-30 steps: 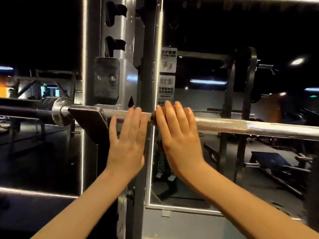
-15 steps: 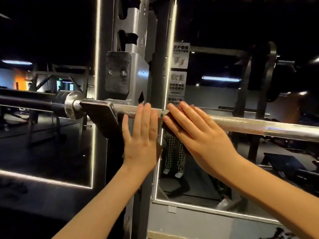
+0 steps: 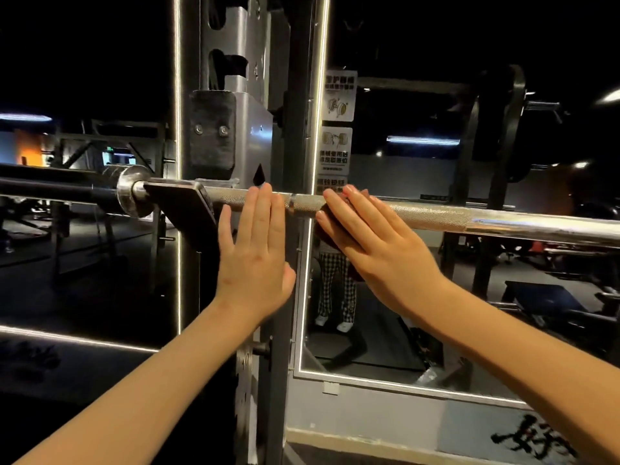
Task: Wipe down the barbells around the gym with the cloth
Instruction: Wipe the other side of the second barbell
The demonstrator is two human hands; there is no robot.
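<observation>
A silver knurled barbell (image 3: 436,214) lies level across the view, resting in a dark hook of the rack (image 3: 183,201). My left hand (image 3: 256,250) is flat, its straight fingertips touching the bar just right of the hook. My right hand (image 3: 375,239) lies with straight fingers over a dark cloth (image 3: 330,226) and presses it against the bar. Only a small dark edge of the cloth shows under my fingers and palm.
The grey steel rack upright (image 3: 241,105) stands right behind the bar. A mirror (image 3: 469,297) with a lit frame reflects the gym, benches and a person's checked trousers. The bar's sleeve and collar (image 3: 129,193) stick out to the left. White stickers (image 3: 339,99) hang beside the upright.
My right hand with the cloth has slid right along the bar, away from my left hand, and turned slantwise. The camera has shifted a little; the left hand stays by the hook.
</observation>
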